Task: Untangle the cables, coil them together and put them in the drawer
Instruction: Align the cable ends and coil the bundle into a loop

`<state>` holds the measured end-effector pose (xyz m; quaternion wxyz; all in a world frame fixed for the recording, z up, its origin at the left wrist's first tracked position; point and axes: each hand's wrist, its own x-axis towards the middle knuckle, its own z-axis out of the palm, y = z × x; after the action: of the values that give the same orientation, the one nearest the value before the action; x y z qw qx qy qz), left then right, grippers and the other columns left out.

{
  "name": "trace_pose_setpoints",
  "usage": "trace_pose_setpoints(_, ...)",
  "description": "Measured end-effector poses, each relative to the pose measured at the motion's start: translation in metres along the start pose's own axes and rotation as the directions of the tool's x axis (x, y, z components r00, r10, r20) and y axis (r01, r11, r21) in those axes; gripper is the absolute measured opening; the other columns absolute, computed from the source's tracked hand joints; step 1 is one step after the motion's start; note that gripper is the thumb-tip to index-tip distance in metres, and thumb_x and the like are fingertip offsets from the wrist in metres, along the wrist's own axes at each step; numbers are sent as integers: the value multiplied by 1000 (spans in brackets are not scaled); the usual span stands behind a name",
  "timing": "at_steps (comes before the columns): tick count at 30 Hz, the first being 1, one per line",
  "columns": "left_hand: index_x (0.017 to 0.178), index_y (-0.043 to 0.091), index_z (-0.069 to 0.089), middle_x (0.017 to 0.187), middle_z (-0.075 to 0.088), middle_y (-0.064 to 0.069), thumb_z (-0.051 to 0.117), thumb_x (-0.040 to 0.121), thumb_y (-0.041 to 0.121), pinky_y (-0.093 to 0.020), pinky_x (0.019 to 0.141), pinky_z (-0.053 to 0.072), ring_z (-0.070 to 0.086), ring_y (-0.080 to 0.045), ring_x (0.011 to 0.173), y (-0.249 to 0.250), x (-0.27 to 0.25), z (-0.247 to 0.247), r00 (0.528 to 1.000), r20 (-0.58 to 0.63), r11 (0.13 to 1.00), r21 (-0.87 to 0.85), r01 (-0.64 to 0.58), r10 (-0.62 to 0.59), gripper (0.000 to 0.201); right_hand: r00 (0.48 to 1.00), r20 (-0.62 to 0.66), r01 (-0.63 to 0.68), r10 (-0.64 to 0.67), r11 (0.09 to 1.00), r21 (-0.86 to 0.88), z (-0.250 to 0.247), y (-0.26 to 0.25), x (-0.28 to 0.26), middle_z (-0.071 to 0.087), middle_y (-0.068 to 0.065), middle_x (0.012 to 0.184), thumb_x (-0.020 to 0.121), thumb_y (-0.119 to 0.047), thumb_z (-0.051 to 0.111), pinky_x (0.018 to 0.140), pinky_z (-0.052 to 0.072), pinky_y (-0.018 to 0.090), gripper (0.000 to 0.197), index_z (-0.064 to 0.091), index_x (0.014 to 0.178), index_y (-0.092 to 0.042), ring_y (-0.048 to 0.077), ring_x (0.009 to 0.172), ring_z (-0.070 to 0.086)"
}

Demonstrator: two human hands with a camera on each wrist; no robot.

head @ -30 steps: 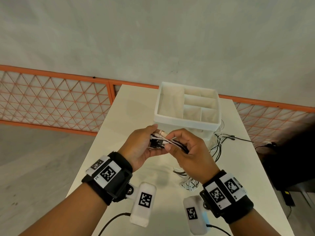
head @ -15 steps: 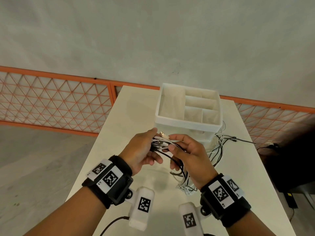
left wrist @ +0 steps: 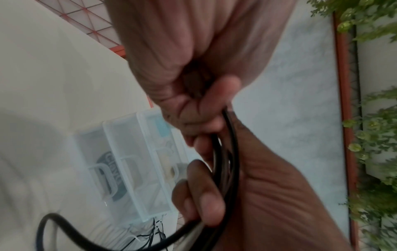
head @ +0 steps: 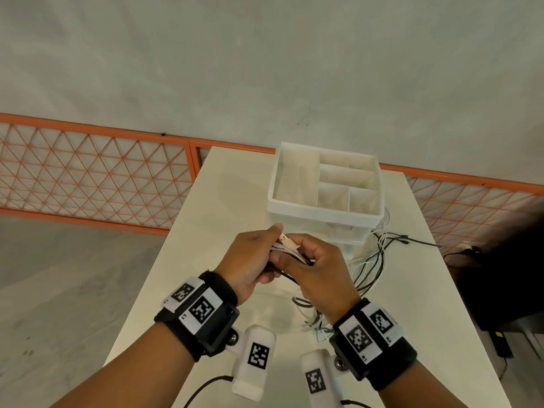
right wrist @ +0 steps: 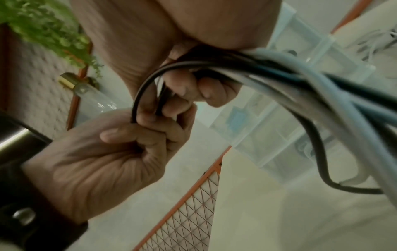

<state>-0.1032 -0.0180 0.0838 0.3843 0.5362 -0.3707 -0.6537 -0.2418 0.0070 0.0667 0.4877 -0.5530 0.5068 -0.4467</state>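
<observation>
A bundle of black and white cables [head: 290, 251] is held above the table in front of the drawer unit [head: 323, 214]. My left hand [head: 273, 245] grips the plug ends, thumb on top. Pressed against it, my right hand [head: 297, 256] curls its fingers round the same cables. The loose lengths [head: 369, 262] hang from the right hand and lie in a tangle on the table. In the left wrist view the black cables [left wrist: 231, 152] run between both hands. The right wrist view shows black and white strands [right wrist: 285, 76] leaving the right hand's fingers [right wrist: 187, 84].
The white table [head: 223, 207] is narrow, with edges close on both sides. The translucent drawer unit carries an open divided tray [head: 297, 181] on top. An orange mesh fence [head: 97, 175] runs behind. A dark object [head: 500, 278] sits off the table's right edge.
The right hand dipped down along the hanging cables half a second ago and has come back up against the left hand. The loose cables beside the drawer unit have shifted a little.
</observation>
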Motion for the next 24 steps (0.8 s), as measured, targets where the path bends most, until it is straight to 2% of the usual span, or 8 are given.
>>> trace_pose_setpoints(2, 87, 0, 68, 77, 58, -21, 54, 99, 31, -20, 32, 25, 49, -20, 49, -2, 3, -3, 999, -45, 999, -50, -9, 7, 36, 999, -33, -20, 20, 1000, 3, 0, -2, -1, 71, 2, 68, 96, -24, 67, 49, 47, 26, 10, 74, 103, -21, 12, 48, 56)
trace_pose_setpoints(4, 87, 0, 65, 76, 60, -23, 52, 100, 32, -19, 31, 23, 51, -20, 47, -1, 3, -5, 999, -42, 998, -55, -10, 8, 36, 995, -60, -72, 76, 995, 70, -4, -4, 0, 69, 17, 69, 101, -23, 58, 45, 41, 28, 18, 70, 97, -11, 25, 47, 48)
trace_pose_setpoints(6, 86, 3, 66, 72, 62, -19, 52, 99, 39, -16, 33, 27, 50, -16, 44, 0, 2, -4, 999, -36, 1000, -23, -13, 12, 40, 993, -47, -111, 113, 993, 37, -7, -5, 1, 71, 23, 77, 102, -20, 56, 45, 39, 28, 20, 68, 93, -7, 25, 45, 50)
trace_pose_setpoints(9, 88, 3, 69, 68, 61, -13, 52, 96, 52, -17, 37, 30, 48, -16, 46, -2, 2, -1, 999, -34, 998, 41, -39, 41, 52, 990, -38, -135, 135, 991, -3, -4, -5, 3, 66, 20, 71, 102, -21, 55, 46, 36, 29, 21, 68, 92, -8, 18, 43, 48)
trace_pose_setpoints(14, 89, 10, 70, 69, 51, -10, 58, 86, 63, -21, 44, 35, 48, -16, 49, -3, 2, 1, 995, 18, 984, 145, -100, 98, 55, 982, -81, -169, 173, 984, 52, 0, -5, 3, 46, -2, 50, 101, -28, 58, 46, 28, 30, 17, 71, 94, -19, 18, 44, 32)
trace_pose_setpoints(19, 80, 7, 69, 67, 57, -11, 64, 91, 48, -22, 44, 32, 47, -16, 46, -4, 5, -3, 991, -45, 991, 55, -126, 128, 42, 985, -60, -152, 161, 980, 131, -4, -8, 2, 58, 9, 61, 94, -16, 69, 52, 41, 32, 5, 70, 98, -19, 20, 49, 47)
trace_pose_setpoints(21, 81, 6, 70, 62, 58, -7, 63, 91, 47, -23, 46, 32, 47, -15, 45, -2, 6, -5, 991, -70, 993, -4, -114, 114, 43, 985, -27, -159, 171, 956, 248, -7, -6, 2, 64, 11, 69, 89, -3, 71, 57, 45, 34, 18, 68, 105, -10, 23, 58, 54)
trace_pose_setpoints(24, 84, 7, 67, 62, 56, -5, 61, 91, 50, -17, 38, 26, 46, -15, 45, 0, 6, -5, 995, -23, 995, -22, -99, 98, 43, 981, -11, -175, 192, 915, 363, -7, -6, 1, 69, 12, 77, 85, 0, 73, 55, 44, 31, 24, 69, 107, -8, 20, 61, 59)
